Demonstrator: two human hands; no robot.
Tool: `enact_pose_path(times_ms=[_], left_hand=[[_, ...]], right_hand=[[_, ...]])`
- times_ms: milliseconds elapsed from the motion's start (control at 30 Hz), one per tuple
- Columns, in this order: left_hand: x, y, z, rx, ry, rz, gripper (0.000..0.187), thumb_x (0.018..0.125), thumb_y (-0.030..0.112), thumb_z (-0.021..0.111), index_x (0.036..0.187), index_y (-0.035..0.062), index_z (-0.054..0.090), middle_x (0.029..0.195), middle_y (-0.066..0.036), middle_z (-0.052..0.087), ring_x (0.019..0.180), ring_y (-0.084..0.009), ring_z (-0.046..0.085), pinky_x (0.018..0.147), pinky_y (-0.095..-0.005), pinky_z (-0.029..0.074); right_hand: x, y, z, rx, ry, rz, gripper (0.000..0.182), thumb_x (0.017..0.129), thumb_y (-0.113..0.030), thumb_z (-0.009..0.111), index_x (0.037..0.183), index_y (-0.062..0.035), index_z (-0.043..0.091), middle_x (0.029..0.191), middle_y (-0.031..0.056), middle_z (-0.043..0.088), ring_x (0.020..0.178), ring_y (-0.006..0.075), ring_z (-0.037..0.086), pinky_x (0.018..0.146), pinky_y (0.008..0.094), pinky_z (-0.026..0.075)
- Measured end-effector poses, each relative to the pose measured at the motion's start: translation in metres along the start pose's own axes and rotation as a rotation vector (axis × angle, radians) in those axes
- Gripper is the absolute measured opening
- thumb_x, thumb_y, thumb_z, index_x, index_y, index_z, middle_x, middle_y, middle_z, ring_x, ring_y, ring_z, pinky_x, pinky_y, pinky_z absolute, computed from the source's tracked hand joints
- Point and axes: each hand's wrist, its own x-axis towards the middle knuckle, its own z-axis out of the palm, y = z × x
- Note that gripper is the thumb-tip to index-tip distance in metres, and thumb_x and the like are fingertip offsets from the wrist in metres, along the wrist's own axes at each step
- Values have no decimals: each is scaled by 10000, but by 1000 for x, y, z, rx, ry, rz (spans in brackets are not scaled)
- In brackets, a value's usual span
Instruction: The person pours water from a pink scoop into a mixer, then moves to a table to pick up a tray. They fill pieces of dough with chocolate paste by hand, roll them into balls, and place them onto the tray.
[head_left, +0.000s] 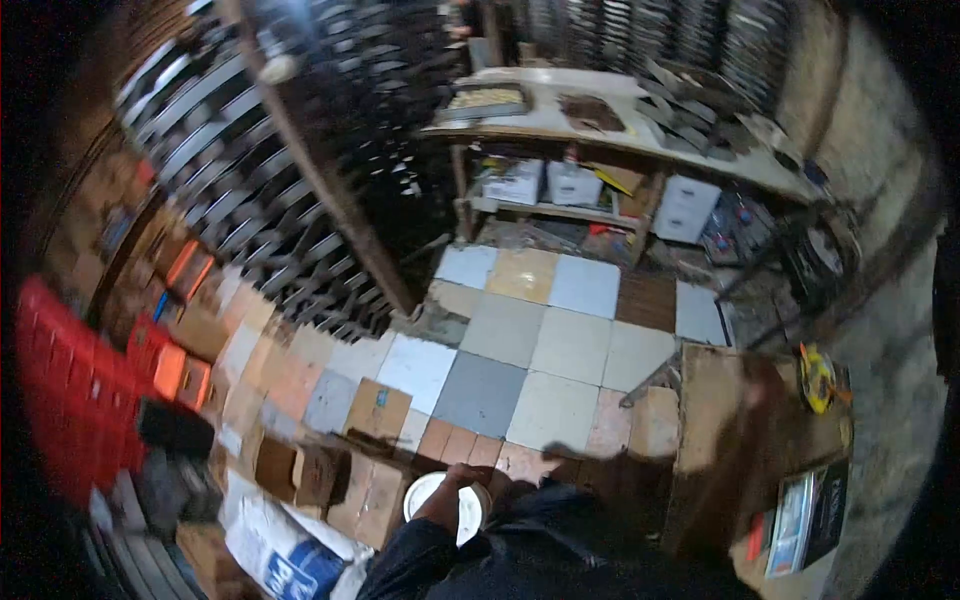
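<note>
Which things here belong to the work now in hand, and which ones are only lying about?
In the work, it seems:
white tub, at the left hand

Lying about, as far as I can judge:
sack
carton
red crate
book
tray on the far table

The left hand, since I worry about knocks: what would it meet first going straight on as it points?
The way looks free: past the left hand and the white tub under it, only floor tiles show close ahead, though depth is unclear.
</note>
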Motion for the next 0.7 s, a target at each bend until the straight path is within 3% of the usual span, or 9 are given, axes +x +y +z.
enact_pose_path(times_ms=[67,200,233,333,433,467,500,567,700], left_hand=[[19,-23,-54,146,166,263,353,849,443,546,1043,186,692,1025,-84,681,957,-289,639,788,-400,525],[84,-73,-117,-465,155,-231,203,849,298,584,873,172,741,909,-75,708,869,-218,669,740,-377,536],[88,-74,-139,-822,259,-86,145,798,252,610,804,181,737,847,-50,713,797,-173,673,682,-326,532],[137,-92,-198,-606,532,241,180,830,140,549,849,191,721,826,26,702,683,-142,624,603,-320,494],[201,-124,-259,-1364,123,166,209,895,278,523,924,214,720,803,-5,688,616,-136,575,564,-312,472],[230,-130,-283,-1553,79,-15,259,820,220,653,983,20,676,801,-107,680,526,-187,603,516,-364,536],[261,-143,-319,-1102,74,192,276,855,328,598,963,93,696,738,-62,658,524,-159,564,499,-327,490],[327,-148,-380,-593,-30,-14,362,885,437,533,797,124,692,593,-52,581,474,-167,503,472,-365,451],[495,-155,-480,294,443,292,470,940,440,399,773,98,675,757,-117,676,661,-282,647,604,-463,495]], right_hand=[[38,-33,74,93,-152,-18,70,846,-47,600,863,-23,663,784,12,628,704,104,571,633,244,463],[109,-59,210,30,-573,-228,87,820,-79,631,837,2,657,809,55,625,747,146,584,676,264,463],[126,-55,237,-39,-652,-310,116,822,-106,640,846,4,666,825,73,638,743,165,594,676,271,468],[169,-30,300,-52,-953,-274,158,818,-147,661,892,-8,671,824,104,639,730,201,600,658,288,474],[220,14,327,-215,-1151,-122,207,862,-171,640,1016,-33,661,929,104,668,824,173,622,719,319,496],[241,25,327,-202,-1117,-10,232,863,-183,645,1045,-40,655,949,111,669,835,181,626,735,324,500],[264,32,327,-188,-1086,98,258,863,-195,650,1074,-47,649,969,118,669,847,189,630,752,328,503],[301,73,321,-15,-875,225,285,865,-220,653,1093,-49,643,988,126,668,845,199,632,765,335,509],[359,144,301,-759,-478,-441,254,882,-249,621,1011,-32,645,861,107,647,731,182,603,675,325,501]])
